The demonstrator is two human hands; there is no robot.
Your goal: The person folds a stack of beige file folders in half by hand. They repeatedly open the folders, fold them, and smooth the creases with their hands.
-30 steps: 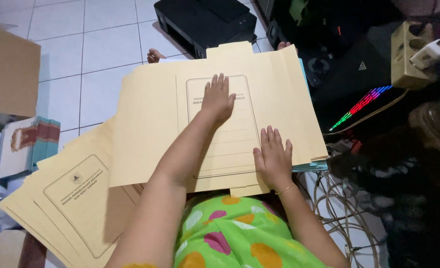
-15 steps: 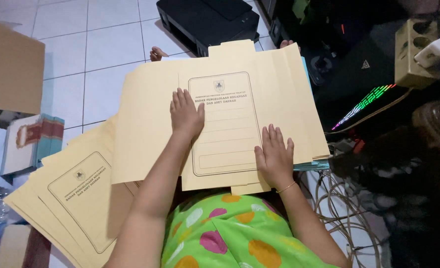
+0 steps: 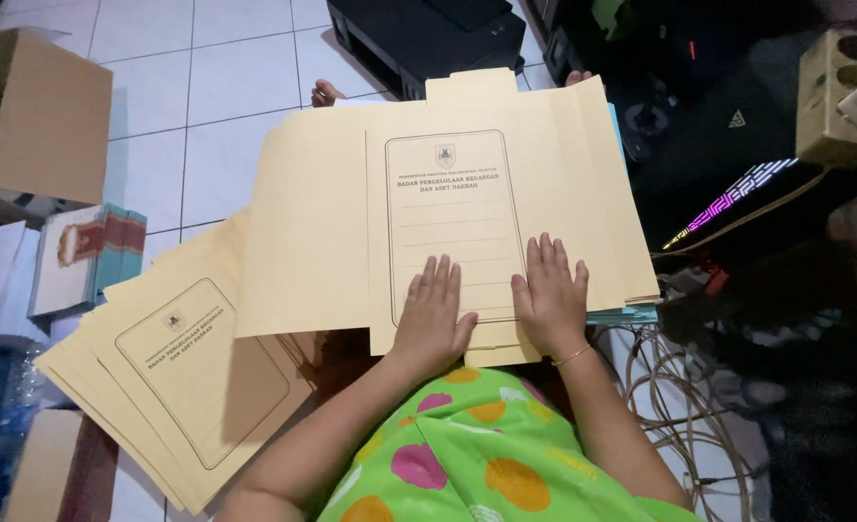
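Manila folder (image 3: 467,193) lengthwise away from person, left hand (image 3: 433,314), right hand (image 3: 549,295) flat, grip released

A white tiled floor (image 3: 225,106) with dark grout lines carries everything here. At far left stands a brown cardboard box (image 3: 37,116), and just below it a stack of books with a pale cover and teal spines (image 3: 85,256). A fanned pile of cream paper folders (image 3: 177,387) (each printed with a framed box and small crest) spreads across the lower left. At top centre sits a black printer-like device (image 3: 419,39). To the right, a tangle of pale cables (image 3: 680,406) loops over the tiles beside dark equipment with a strip of coloured lights (image 3: 733,198).
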